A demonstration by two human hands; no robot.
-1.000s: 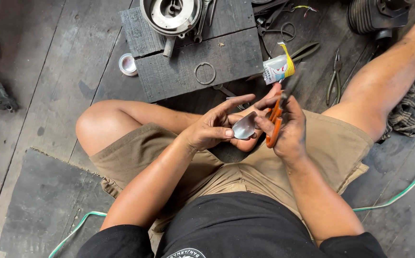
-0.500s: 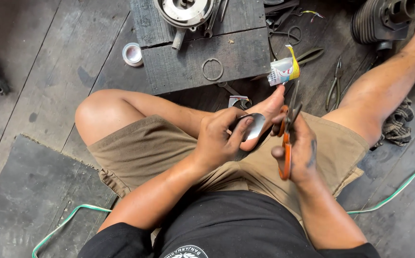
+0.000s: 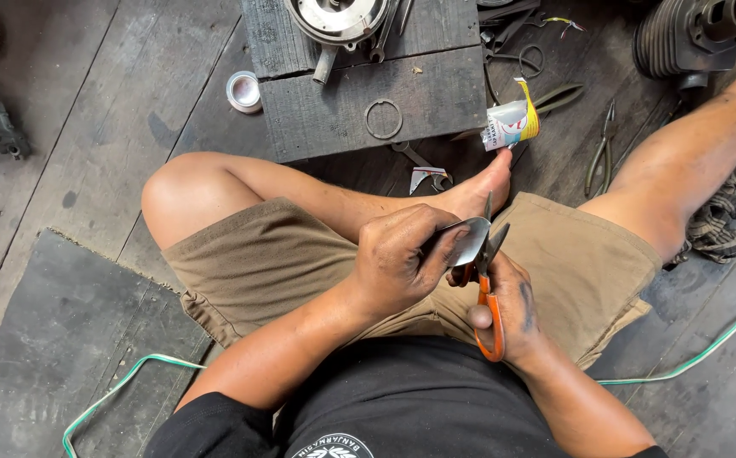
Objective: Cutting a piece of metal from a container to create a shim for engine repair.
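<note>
I sit cross-legged on a dark wooden floor. My left hand (image 3: 402,259) pinches a small curved piece of shiny sheet metal (image 3: 471,240) over my lap. My right hand (image 3: 508,305) grips orange-handled scissors (image 3: 488,293), whose blades stand open around the edge of the metal piece. Both hands are smeared with dark grease and meet just above my khaki shorts.
A wooden block (image 3: 368,85) ahead carries a round metal engine part (image 3: 338,17) and a thin ring (image 3: 382,119). A squeezed tube (image 3: 512,125), tape roll (image 3: 244,91), pliers (image 3: 599,153), an engine cylinder (image 3: 694,34) and a green-white cable (image 3: 122,390) lie around me.
Both hands came down from in front of my foot to my lap. The scissors swung from slanted to upright, and their blades now bite the metal piece.
</note>
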